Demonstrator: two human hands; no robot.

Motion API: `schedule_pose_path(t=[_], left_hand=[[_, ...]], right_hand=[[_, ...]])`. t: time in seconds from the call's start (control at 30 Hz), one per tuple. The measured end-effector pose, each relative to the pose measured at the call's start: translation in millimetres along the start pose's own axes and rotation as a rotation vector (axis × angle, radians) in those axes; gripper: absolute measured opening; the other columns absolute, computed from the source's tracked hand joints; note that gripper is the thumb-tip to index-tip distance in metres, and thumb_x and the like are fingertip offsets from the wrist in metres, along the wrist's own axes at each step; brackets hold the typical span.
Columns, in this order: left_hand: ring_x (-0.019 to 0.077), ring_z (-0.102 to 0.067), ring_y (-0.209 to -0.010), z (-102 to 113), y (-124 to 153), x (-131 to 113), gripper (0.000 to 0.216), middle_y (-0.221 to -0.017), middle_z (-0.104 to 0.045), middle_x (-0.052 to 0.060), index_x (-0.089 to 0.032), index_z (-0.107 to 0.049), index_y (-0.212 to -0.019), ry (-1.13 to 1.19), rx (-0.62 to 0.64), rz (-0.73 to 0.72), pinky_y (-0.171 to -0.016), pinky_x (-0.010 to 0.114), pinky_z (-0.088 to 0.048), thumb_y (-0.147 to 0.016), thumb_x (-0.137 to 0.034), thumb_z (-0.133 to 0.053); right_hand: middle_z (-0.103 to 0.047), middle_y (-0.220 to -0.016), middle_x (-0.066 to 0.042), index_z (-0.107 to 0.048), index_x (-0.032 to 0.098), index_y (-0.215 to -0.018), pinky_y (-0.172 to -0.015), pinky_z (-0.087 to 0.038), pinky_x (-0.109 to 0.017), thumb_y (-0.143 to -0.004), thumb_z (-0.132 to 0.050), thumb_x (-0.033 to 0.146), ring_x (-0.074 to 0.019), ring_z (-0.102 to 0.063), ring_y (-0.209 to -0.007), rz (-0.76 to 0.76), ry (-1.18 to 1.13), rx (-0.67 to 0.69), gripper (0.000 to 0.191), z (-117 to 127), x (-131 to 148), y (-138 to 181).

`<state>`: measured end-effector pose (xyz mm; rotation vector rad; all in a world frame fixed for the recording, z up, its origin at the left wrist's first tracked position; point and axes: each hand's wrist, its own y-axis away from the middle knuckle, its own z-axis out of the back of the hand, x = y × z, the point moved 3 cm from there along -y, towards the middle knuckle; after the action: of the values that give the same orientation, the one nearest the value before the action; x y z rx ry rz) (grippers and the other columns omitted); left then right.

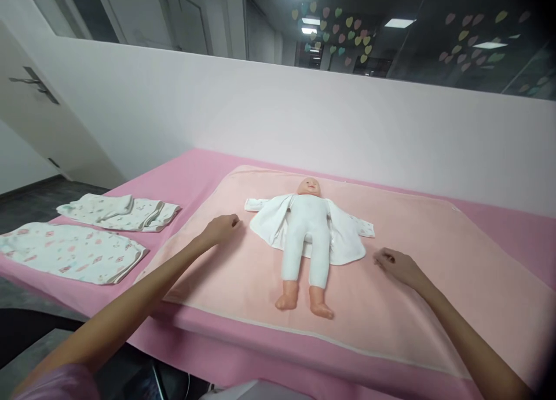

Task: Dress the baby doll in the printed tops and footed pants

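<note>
A baby doll [305, 226] lies on its back in the middle of a peach mat [252, 284], feet toward me. A white baby jacket [347, 241] is spread open beneath it, with both of the doll's arms in the sleeves and the front panels to the sides. My left hand [221, 229] is loosely closed, apart from the jacket's left panel and just below that sleeve's cuff. On the other side, my right hand [396, 265] hovers low or rests near the jacket's right panel, fingers curled. Neither hand shows anything in it.
Folded printed baby clothes [117, 210] lie at the table's left, with another folded printed cloth [72, 252] in front. A pink cover [204, 162] drapes the table. Behind stands a white wall [278, 110] under a dark window [412, 41]; a door [39, 116] is at left.
</note>
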<state>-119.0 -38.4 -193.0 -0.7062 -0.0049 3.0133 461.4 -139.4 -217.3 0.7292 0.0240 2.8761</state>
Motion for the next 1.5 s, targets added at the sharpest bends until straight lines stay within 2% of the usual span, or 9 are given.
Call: schedule_pose_path(t=[0.1, 0.2, 0.33, 0.47, 0.8, 1.0, 1.2, 1.33, 1.5], left_hand=[[0.0323, -0.066, -0.104, 2, -16, -7, 0.030, -0.112, -0.075, 0.013, -0.021, -0.064, -0.099, -0.087, -0.106, -0.090, -0.089, 0.043, -0.050, -0.099, -0.048, -0.050], [0.0343, -0.059, -0.128, -2, -53, -53, 0.041, -0.135, -0.070, 0.016, -0.019, -0.065, -0.120, -0.016, -0.178, -0.242, -0.110, 0.048, -0.046, -0.101, -0.050, -0.048], [0.0311, -0.065, -0.123, -19, -113, -111, 0.049, -0.135, -0.073, 0.016, -0.018, -0.069, -0.115, 0.151, 0.133, -0.230, -0.105, 0.040, -0.051, -0.093, -0.061, -0.060], [0.0259, -0.072, -0.093, -36, -148, -135, 0.052, -0.113, -0.079, 0.012, -0.019, -0.070, -0.099, 0.273, 0.363, -0.146, -0.079, 0.033, -0.055, -0.084, -0.069, -0.068], [0.0153, -0.057, -0.068, -79, -194, -126, 0.038, -0.077, -0.066, 0.003, -0.019, -0.063, -0.084, 0.639, 0.350, -0.062, -0.065, 0.029, -0.048, -0.090, -0.056, -0.073], [0.0201, -0.074, -0.094, -85, -209, -119, 0.024, -0.109, -0.080, 0.008, -0.019, -0.075, -0.103, 0.813, 0.456, 0.017, -0.082, 0.029, -0.058, -0.089, -0.038, -0.074], [0.0274, -0.075, -0.113, -73, -200, -128, 0.048, -0.123, -0.080, 0.007, -0.024, -0.076, -0.124, 0.767, 0.567, 0.005, -0.090, 0.031, -0.060, -0.084, -0.050, -0.084], [0.0283, -0.076, -0.110, -77, -204, -125, 0.060, -0.127, -0.079, 0.008, -0.027, -0.073, -0.134, 0.653, 0.510, -0.002, -0.087, 0.032, -0.059, -0.083, -0.058, -0.082], [0.0265, -0.074, -0.105, -66, -210, -117, 0.059, -0.132, -0.076, 0.008, -0.028, -0.070, -0.133, 0.343, 0.413, -0.075, -0.086, 0.031, -0.056, -0.088, -0.067, -0.072]], right_hand=[[-0.076, -0.102, -0.006, -0.073, 0.027, -0.102, -0.076, -0.049, -0.037, -0.093, -0.059, 0.053, -0.0265, -0.069, -0.087, -0.003, 0.024, -0.062, 0.031, -4, -15, -15], [-0.075, -0.117, -0.012, -0.070, 0.023, -0.116, -0.085, -0.051, -0.041, -0.096, -0.057, 0.053, -0.0292, -0.068, -0.101, 0.157, -0.030, -0.261, 0.038, -10, 28, -45], [-0.071, -0.129, -0.017, -0.066, 0.017, -0.126, -0.108, -0.046, -0.047, -0.096, -0.060, 0.046, -0.0305, -0.063, -0.119, 0.278, -0.183, -0.187, 0.042, -27, 106, -106], [-0.074, -0.121, -0.016, -0.069, 0.017, -0.115, -0.097, -0.051, -0.039, -0.095, -0.065, 0.051, -0.0253, -0.067, -0.107, 0.237, -0.251, -0.070, 0.040, -39, 137, -163], [-0.072, -0.096, -0.002, -0.067, 0.023, -0.100, -0.080, -0.052, -0.029, -0.091, -0.069, 0.065, -0.0179, -0.063, -0.087, 0.240, -0.602, 0.055, 0.043, -57, 126, -213], [-0.077, -0.095, -0.004, -0.070, 0.024, -0.117, -0.063, -0.057, -0.031, -0.083, -0.080, 0.050, -0.0205, -0.069, -0.076, -0.070, -0.752, 0.238, 0.044, -78, 100, -234], [-0.080, -0.120, -0.008, -0.073, 0.027, -0.126, -0.073, -0.064, -0.034, -0.090, -0.077, 0.049, -0.0242, -0.077, -0.093, -0.026, -0.782, 0.311, 0.043, -71, 108, -228], [-0.081, -0.114, -0.008, -0.073, 0.027, -0.124, -0.075, -0.063, -0.036, -0.095, -0.071, 0.047, -0.0248, -0.076, -0.093, 0.014, -0.764, 0.267, 0.036, -73, 113, -226], [-0.079, -0.110, -0.010, -0.076, 0.024, -0.109, -0.078, -0.058, -0.038, -0.096, -0.069, 0.056, -0.0268, -0.072, -0.093, 0.045, -0.447, 0.123, 0.035, -57, 107, -224]])
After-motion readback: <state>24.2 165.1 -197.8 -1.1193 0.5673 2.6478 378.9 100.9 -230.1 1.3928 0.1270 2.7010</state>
